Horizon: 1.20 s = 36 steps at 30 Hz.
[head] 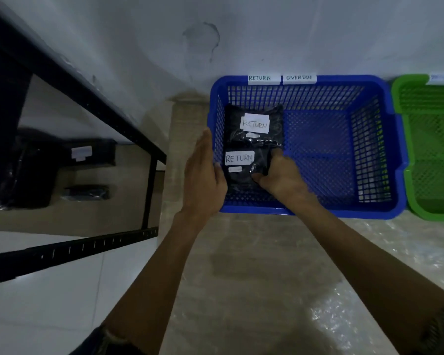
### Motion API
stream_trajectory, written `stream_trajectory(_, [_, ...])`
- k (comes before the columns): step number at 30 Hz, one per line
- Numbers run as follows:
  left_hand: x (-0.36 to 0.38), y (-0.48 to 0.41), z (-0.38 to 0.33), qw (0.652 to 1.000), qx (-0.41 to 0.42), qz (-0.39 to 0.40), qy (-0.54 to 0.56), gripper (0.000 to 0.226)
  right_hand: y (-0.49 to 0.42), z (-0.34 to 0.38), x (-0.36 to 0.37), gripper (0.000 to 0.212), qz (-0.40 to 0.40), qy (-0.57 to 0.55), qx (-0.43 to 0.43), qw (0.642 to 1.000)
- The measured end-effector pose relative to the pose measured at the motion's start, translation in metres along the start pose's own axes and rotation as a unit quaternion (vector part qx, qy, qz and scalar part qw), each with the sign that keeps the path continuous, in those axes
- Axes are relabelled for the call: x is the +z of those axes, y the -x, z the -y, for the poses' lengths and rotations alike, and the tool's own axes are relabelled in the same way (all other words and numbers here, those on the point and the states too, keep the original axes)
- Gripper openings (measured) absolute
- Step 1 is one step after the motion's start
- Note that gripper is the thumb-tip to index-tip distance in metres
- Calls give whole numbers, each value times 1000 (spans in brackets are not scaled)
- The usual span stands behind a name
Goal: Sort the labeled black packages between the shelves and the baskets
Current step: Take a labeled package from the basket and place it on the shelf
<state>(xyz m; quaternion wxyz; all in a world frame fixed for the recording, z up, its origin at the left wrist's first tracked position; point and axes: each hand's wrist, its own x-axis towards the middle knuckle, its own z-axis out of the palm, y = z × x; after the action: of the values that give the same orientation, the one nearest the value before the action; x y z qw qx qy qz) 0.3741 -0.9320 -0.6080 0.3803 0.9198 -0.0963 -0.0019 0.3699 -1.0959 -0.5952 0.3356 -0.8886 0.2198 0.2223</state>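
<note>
Two black packages sit in the blue basket [305,149], both labeled "RETURN". The far package [254,124] lies flat by the back wall; the near package [241,170] is pinched at its right edge by the right hand [279,175]. The left hand [203,172] is open, fingers straight, against the basket's left wall. Rim tags read "RETURN" and "OVERDUE". A green basket [430,149] stands just beside, on a tiled floor [241,278] against a white wall [267,34]. Black shelving [87,98] on the left holds more dark packages [87,152].

**Legible labels, head view**

Blue basket [394,155], rim at 12 o'clock: tags "RETURN" [263,78] and "OVERDUE" [299,78]. Far package [254,126]: "RETURN". Near package [244,170]: "RETURN". Green basket [430,149] tag and shelf package [87,152] label unreadable.
</note>
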Motion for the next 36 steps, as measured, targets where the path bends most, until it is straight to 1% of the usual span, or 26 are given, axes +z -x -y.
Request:
stream_trajectory(2, [1, 0, 1, 1000, 1, -2, 6, 67, 7, 4, 0, 71, -33, 133, -29, 990])
stream_trajectory(3, [2, 1, 1, 1000, 0, -2, 8, 68, 9, 5, 1, 75, -48, 176, -40, 982])
stream_trajectory(4, [2, 1, 1, 1000, -1, -2, 11, 68, 11, 5, 2, 75, -54, 192, -52, 979])
stream_trajectory(9, [1, 1, 2, 999, -18, 22, 30, 73, 8, 5, 8, 68, -5, 164, -55, 985])
stream_trajectory(14, [0, 2, -1, 998, -34, 33, 41, 72, 9, 6, 7, 68, -1, 158, -58, 986])
stream_trajectory(21, [-3, 2, -5, 996, -65, 40, 40, 73, 7, 4, 5, 69, 3, 177, -63, 982])
stream_trajectory(25, [-4, 2, -7, 994, -94, 38, 41, 77, 13, 2, -4, 75, 31, 123, -69, 989])
stream_trajectory(27, [-6, 3, -8, 993, -100, 41, 40, 79, 18, 0, -11, 72, 40, 107, -75, 991])
stream_trajectory(31, [-10, 1, -11, 993, -95, 72, 26, 83, 41, -4, -21, 58, 31, 129, -79, 988])
stream_trajectory(33, [-15, -1, -14, 995, -76, 66, 0, 83, 54, -6, -25, 55, 19, 139, -87, 986])
stream_trajectory(36, [-29, 0, -25, 999, -26, 17, -35, 65, 77, -5, -33, 53, 8, 156, -108, 982])
